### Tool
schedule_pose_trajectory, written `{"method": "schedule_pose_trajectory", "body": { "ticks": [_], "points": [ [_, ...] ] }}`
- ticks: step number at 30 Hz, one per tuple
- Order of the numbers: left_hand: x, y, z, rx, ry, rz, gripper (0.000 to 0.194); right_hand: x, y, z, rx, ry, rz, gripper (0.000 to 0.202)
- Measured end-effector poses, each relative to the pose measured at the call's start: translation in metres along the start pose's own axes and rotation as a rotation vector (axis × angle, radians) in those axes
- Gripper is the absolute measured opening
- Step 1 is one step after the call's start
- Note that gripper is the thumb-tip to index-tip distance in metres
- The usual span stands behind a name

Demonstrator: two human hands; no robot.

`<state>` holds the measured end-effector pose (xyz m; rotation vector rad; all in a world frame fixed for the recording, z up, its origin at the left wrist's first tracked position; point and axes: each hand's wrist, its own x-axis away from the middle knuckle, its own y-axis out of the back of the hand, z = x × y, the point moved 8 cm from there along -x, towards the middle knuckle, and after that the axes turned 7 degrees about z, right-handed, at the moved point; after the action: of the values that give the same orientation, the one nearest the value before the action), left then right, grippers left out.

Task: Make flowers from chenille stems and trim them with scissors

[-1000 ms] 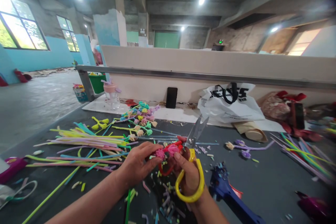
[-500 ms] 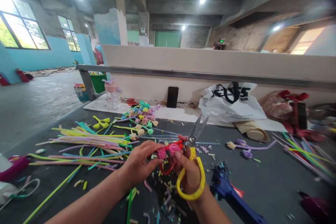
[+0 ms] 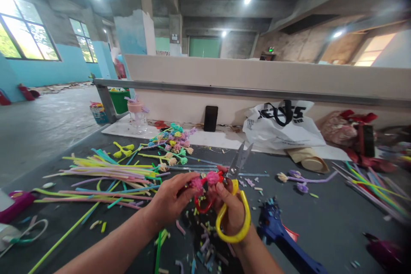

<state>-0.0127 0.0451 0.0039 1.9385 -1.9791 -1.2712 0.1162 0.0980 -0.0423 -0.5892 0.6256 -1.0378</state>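
Observation:
At the lower centre my left hand (image 3: 171, 197) pinches a pink fuzzy flower piece (image 3: 196, 184) on a red stem. Close beside it, my right hand (image 3: 233, 207) has its fingers at a second pink bloom (image 3: 212, 177) of the same piece. Yellow-handled scissors (image 3: 248, 218) hang on my right hand, with their blades (image 3: 239, 160) parted and pointing up and away. A red loop (image 3: 204, 205) shows below the pink blooms, between the hands.
Coloured fuzzy stems (image 3: 112, 171) lie left, finished blooms (image 3: 176, 139) behind them. A blue glue gun (image 3: 279, 233) and a purple flower stem (image 3: 313, 180) are right. A phone (image 3: 211, 118) and white bag (image 3: 284, 126) stand at the back. Cut scraps (image 3: 207, 244) litter the front.
The pink bloom by my right hand has turned and moved slightly up, and more of it shows above the fingertips. Both hands and the scissors have hardly moved.

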Motion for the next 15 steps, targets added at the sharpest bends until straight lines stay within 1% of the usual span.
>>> {"method": "schedule_pose_trajectory", "body": {
  "ticks": [3,6,9,12,15],
  "points": [
    [-0.001,-0.002,0.012,0.178,0.149,-0.009,0.03,0.0,0.003,-0.001,0.016,-0.01,-0.024,0.054],
    [-0.001,-0.008,0.026,0.464,0.341,-0.003,0.033,-0.001,0.004,-0.002,0.018,-0.011,-0.038,0.052],
    [0.0,-0.015,0.034,0.724,0.486,-0.017,0.038,-0.002,0.004,-0.004,0.018,-0.017,-0.028,0.049],
    [0.001,-0.02,0.036,0.893,0.537,-0.03,0.039,-0.003,0.003,-0.005,0.003,-0.025,-0.028,0.045],
    [0.0,-0.028,0.035,0.937,0.53,0.046,0.041,-0.003,0.003,-0.005,-0.017,-0.038,-0.049,0.047]
  ]
}}
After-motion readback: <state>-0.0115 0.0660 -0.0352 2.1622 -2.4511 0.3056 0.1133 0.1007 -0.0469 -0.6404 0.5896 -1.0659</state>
